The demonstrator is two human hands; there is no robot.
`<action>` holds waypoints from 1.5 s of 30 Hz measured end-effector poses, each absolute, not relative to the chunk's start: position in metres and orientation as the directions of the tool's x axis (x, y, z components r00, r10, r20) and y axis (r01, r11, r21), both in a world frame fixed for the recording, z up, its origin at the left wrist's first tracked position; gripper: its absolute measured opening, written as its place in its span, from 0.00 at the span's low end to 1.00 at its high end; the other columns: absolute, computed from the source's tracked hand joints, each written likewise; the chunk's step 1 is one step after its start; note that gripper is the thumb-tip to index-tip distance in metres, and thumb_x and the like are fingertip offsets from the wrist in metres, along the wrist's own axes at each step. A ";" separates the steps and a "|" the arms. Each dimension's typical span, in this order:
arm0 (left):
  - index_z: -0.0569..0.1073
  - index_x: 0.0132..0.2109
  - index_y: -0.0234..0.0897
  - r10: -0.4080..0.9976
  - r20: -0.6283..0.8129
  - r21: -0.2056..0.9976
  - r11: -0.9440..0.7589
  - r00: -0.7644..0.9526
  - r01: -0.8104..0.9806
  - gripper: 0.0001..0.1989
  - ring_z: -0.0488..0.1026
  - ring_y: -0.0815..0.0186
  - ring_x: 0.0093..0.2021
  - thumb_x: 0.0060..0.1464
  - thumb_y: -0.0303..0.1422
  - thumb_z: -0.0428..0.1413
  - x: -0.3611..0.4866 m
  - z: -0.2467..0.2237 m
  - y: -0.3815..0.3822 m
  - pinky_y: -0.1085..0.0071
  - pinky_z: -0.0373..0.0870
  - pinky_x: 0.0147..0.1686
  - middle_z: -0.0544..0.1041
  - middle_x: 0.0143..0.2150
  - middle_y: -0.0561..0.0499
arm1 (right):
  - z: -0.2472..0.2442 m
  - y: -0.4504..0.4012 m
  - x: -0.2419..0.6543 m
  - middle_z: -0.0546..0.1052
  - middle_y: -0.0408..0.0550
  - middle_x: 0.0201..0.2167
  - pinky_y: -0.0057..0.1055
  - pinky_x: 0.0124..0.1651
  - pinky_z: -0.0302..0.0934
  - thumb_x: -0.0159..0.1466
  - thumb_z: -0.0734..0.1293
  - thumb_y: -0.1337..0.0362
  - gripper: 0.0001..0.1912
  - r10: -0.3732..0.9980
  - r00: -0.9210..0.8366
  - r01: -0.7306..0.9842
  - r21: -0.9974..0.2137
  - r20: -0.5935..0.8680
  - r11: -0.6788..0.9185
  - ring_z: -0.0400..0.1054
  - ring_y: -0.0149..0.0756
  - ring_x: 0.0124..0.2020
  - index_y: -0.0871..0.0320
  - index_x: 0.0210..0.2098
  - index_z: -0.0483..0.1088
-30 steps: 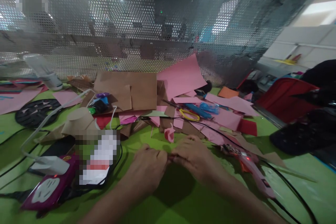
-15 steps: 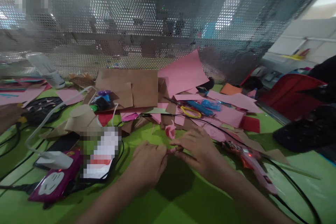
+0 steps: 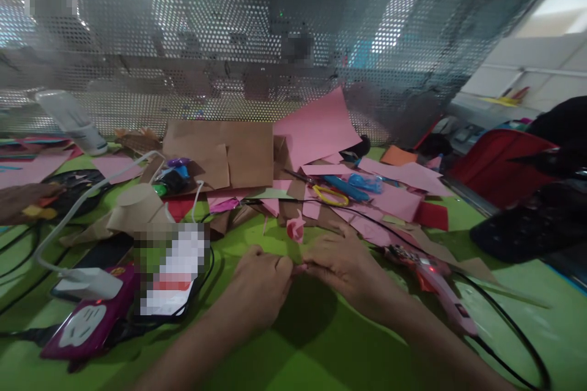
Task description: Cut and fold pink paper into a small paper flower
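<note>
In the middle of the green table, my left hand (image 3: 266, 284) is closed in a pinch on one end of a small rolled strip of pink paper (image 3: 299, 269). My right hand (image 3: 343, 269) grips the other end between thumb and fingers, and most of the strip is hidden by the fingertips. Just beyond the hands is a curled pink paper flower (image 3: 296, 228). Right of my right hand lies a pink glue gun (image 3: 447, 299) with a red light and a black cord.
Yellow-handled scissors (image 3: 330, 195) lie among pink paper scraps (image 3: 397, 203). Behind stands a folded brown sheet (image 3: 247, 153). At left are a purple power strip (image 3: 85, 324) with a white charger (image 3: 92, 283), cables and a phone (image 3: 177, 275). A perforated metal screen (image 3: 220, 24) rises behind.
My right fingers have closed further over the pink strip, which shows less. At the left edge, a brown shape with orange and yellow bits has shifted. The view has turned slightly.
</note>
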State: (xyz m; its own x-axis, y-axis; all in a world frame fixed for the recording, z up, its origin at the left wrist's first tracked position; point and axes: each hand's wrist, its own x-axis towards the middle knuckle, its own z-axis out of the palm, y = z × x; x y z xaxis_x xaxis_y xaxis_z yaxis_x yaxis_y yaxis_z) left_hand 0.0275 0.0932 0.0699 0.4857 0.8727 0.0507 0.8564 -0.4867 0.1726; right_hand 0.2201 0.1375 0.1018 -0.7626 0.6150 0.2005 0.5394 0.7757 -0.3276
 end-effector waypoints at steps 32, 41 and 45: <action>0.67 0.48 0.42 0.978 0.097 0.835 -0.182 0.186 0.519 0.10 0.72 0.61 0.42 0.63 0.37 0.48 0.006 0.072 0.100 0.66 0.66 0.41 0.76 0.42 0.52 | 0.104 0.146 0.202 0.77 0.50 0.49 0.41 0.53 0.63 0.68 0.62 0.60 0.13 0.802 -0.479 0.555 -0.584 0.358 0.592 0.69 0.44 0.52 0.52 0.50 0.71; 0.67 0.47 0.39 0.943 0.102 0.934 -0.200 0.316 0.297 0.14 0.69 0.65 0.39 0.65 0.42 0.45 0.011 0.076 0.096 0.71 0.66 0.39 0.73 0.40 0.51 | 0.102 0.134 0.194 0.78 0.48 0.46 0.39 0.53 0.64 0.63 0.67 0.57 0.10 0.887 -0.447 0.239 -0.939 0.119 0.246 0.70 0.42 0.50 0.55 0.41 0.74; 0.70 0.43 0.39 0.943 0.072 0.959 -0.155 0.325 0.236 0.16 0.69 0.65 0.38 0.66 0.44 0.43 0.011 0.074 0.097 0.71 0.66 0.38 0.72 0.37 0.52 | 0.097 0.133 0.199 0.77 0.45 0.33 0.35 0.42 0.66 0.61 0.68 0.60 0.06 0.900 -0.413 0.246 -0.934 0.139 0.258 0.71 0.38 0.37 0.56 0.34 0.73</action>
State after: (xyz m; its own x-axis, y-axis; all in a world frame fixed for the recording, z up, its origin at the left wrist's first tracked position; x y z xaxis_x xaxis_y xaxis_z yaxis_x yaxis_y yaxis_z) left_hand 0.0114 0.0975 0.0736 0.3252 0.9429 0.0719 0.2360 -0.1546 0.9594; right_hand 0.1991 0.1327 0.0971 -0.4134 0.8999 0.1392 0.2461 0.2575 -0.9344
